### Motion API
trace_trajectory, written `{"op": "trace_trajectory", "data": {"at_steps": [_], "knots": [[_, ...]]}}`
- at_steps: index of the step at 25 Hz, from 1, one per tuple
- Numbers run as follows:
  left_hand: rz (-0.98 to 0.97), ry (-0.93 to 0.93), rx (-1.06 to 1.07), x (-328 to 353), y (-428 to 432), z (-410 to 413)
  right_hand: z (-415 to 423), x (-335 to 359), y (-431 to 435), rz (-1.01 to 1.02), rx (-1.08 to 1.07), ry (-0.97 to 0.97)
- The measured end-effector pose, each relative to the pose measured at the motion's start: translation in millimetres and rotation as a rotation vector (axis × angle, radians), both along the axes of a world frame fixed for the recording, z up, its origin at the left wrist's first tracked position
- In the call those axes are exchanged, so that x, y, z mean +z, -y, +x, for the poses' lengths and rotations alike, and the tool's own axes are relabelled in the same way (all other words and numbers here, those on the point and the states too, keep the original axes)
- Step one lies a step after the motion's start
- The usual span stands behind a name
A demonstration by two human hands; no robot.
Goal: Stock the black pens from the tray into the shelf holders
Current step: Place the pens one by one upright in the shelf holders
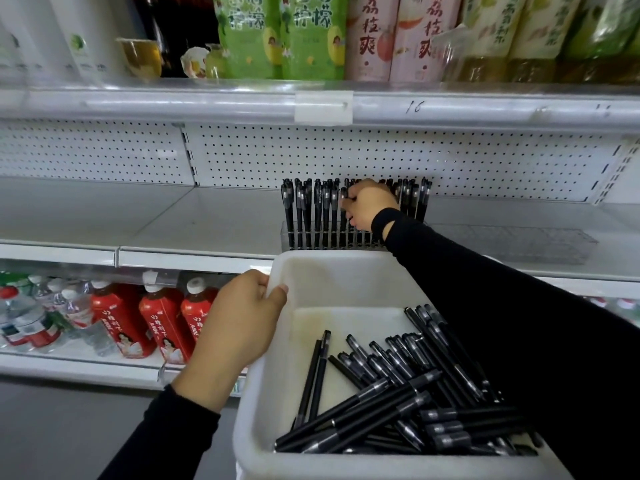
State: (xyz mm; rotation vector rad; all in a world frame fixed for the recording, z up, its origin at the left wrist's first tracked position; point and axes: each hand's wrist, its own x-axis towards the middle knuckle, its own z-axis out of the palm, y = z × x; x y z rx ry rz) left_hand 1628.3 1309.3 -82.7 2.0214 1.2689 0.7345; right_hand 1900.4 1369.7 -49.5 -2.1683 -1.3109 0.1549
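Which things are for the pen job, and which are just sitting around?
For the job: white plastic tray, loose black pens, clear plastic shelf holder, upright black pens, left hand, right hand.
Just there: red drink bottles, green drink bottles, pink drink bottles.

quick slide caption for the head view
Left hand grips the white plastic tray of loose black pens; right hand pinches a pen in the clear shelf holder.

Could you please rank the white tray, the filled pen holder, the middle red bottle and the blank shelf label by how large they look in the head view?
Largest to smallest:
1. white tray, though being nearest the camera inflates it
2. filled pen holder
3. middle red bottle
4. blank shelf label
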Motion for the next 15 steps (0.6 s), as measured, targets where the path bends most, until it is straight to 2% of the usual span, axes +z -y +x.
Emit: {"op": "trace_trajectory", "data": {"at_steps": [4,7,9,12,15], "knots": [[0.013,-0.011,-0.004,0,0,-2,-3,1,2,-0.086,-0.026,0.012],[0.021,-0.014,0.0,3,-2,-3,-9,13,28,-0.117,-0.017,0.169],[0.037,-0.027,0.005,4,-4,-2,-15,24,58,-0.119,0.058,0.191],[0.043,-0.045,0.023,6,-5,0,-31,30,102,-0.317,0.199,0.158],[0.046,-0.049,0.053,10,-11,-5,-39,32,130,-0.282,0.196,0.261]]}}
